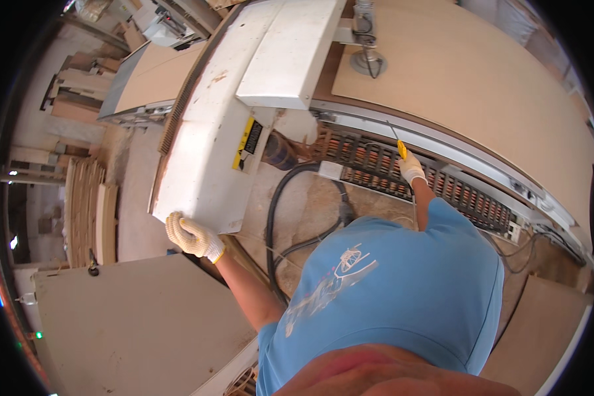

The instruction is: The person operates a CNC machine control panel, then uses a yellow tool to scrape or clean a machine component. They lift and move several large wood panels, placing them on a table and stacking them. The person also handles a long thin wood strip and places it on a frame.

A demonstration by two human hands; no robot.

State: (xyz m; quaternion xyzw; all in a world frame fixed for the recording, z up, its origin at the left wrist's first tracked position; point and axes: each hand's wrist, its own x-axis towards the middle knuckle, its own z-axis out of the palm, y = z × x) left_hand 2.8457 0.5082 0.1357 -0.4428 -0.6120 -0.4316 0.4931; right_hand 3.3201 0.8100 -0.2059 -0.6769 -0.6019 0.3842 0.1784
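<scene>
My left hand [193, 236], in a white knit glove, rests at the lower corner of a white metal machine cover [198, 152]. Its fingers are stretched out and hold nothing. Farther right, my gloved right hand [412, 167] is closed around a yellow-handled tool [402, 150] with a thin, straight shaft or blade. Whether it is a screwdriver or a knife I cannot tell. The tool points up and away, toward the metal rail [442, 142] along the machine bed. Below that hand runs a black slatted cable duct [376, 173] with orange wires inside.
A large tan board [468, 79] lies on the machine bed. Thick black hose [271, 224] loops over the floor between my arms. At the lower left stands a grey cabinet panel [132, 323]; stacked wood panels [84, 211] lean beyond it. Another board [541, 336] is at the lower right.
</scene>
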